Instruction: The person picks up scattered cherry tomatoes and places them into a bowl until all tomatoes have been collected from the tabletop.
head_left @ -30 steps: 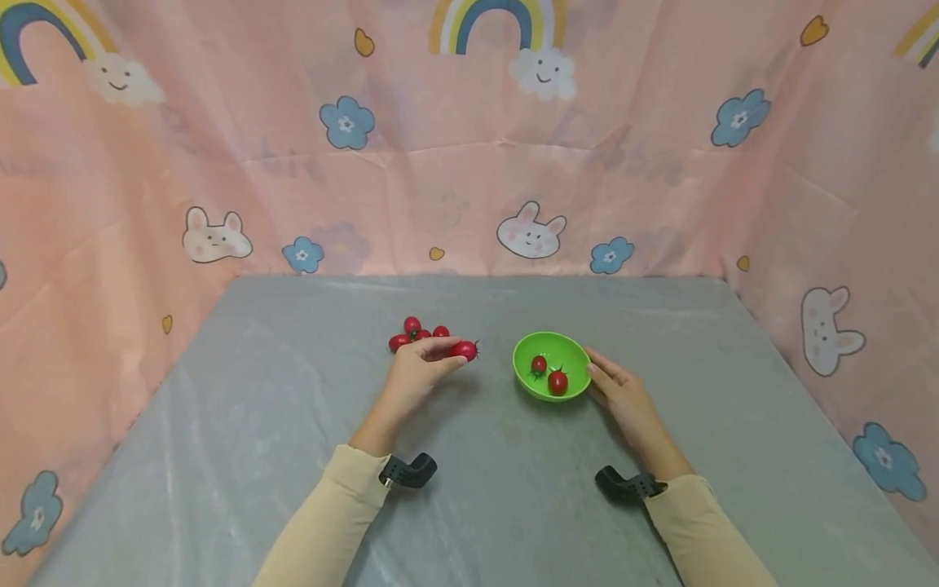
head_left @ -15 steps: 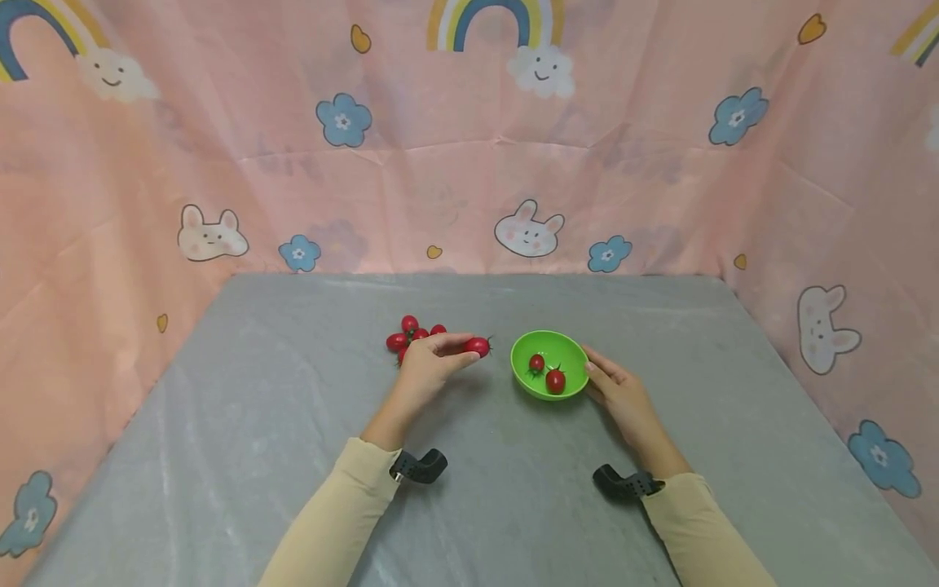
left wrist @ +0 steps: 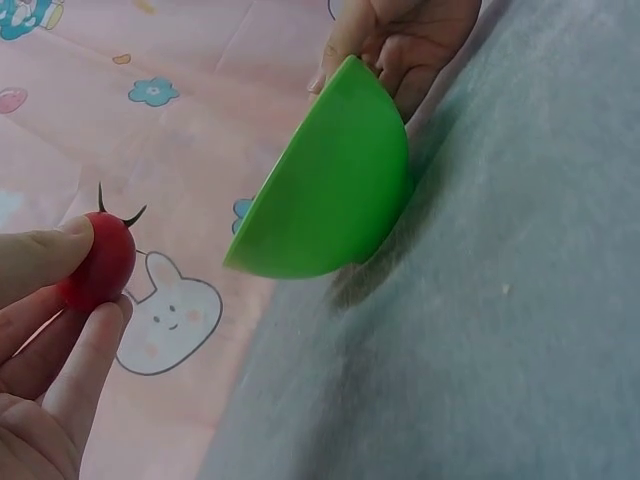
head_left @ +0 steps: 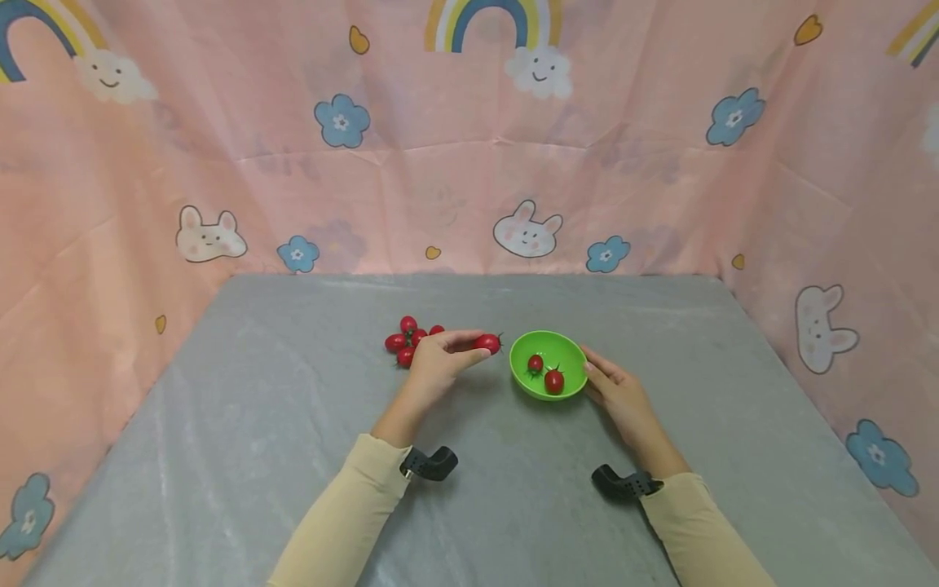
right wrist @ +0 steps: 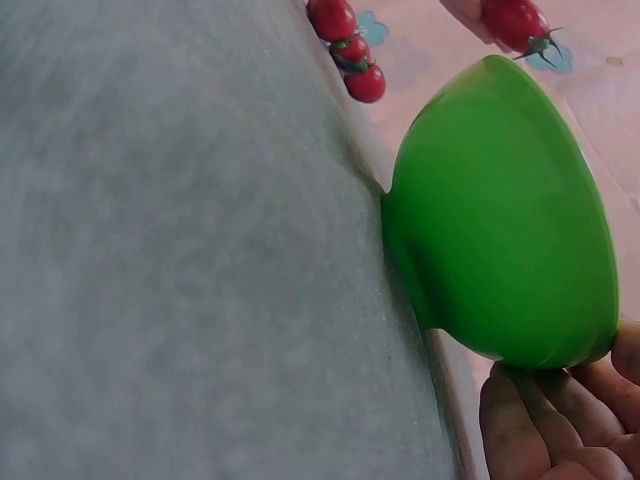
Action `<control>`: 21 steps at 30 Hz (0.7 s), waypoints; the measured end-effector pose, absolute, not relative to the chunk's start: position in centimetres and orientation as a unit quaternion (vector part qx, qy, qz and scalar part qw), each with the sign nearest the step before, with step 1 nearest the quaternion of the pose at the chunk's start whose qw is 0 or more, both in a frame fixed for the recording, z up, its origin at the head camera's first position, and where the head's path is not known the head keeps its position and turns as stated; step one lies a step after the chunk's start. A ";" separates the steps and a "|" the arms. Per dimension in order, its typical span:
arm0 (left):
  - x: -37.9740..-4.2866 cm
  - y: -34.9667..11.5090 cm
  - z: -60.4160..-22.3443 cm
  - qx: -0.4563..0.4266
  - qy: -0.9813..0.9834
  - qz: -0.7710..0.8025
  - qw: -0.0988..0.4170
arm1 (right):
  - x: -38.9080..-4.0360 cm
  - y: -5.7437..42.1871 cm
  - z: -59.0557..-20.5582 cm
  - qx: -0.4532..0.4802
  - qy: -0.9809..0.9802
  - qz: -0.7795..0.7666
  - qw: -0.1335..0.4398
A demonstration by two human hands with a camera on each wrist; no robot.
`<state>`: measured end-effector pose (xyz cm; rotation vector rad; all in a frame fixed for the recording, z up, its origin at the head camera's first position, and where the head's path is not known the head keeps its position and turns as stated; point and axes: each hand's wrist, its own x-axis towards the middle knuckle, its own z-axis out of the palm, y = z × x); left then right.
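My left hand pinches a red cherry tomato between thumb and fingertips, its green stem end pointing right. The tomato is held above the table, just left of the green bowl and apart from it. Inside the bowl lie two cherry tomatoes with green stems. With the thumb at the rim and the fingers against the outer wall, my right hand holds the bowl's right side; the right wrist view also shows these fingers under the bowl.
Several more cherry tomatoes lie in a cluster behind and left of my left hand, which partly covers them. A grey cloth covers the table. Behind and at the sides hangs a pink printed curtain.
My left hand has moved right with the cherry tomato, from near the cluster to close by the bowl's left rim. The right hand and the bowl have stayed in place.
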<state>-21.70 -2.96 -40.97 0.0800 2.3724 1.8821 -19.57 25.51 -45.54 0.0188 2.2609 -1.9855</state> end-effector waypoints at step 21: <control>-22.3 -1.0 -40.4 0.048 0.785 0.615 0.059 | -19.6 25.5 -45.4 0.006 0.746 -0.663 0.072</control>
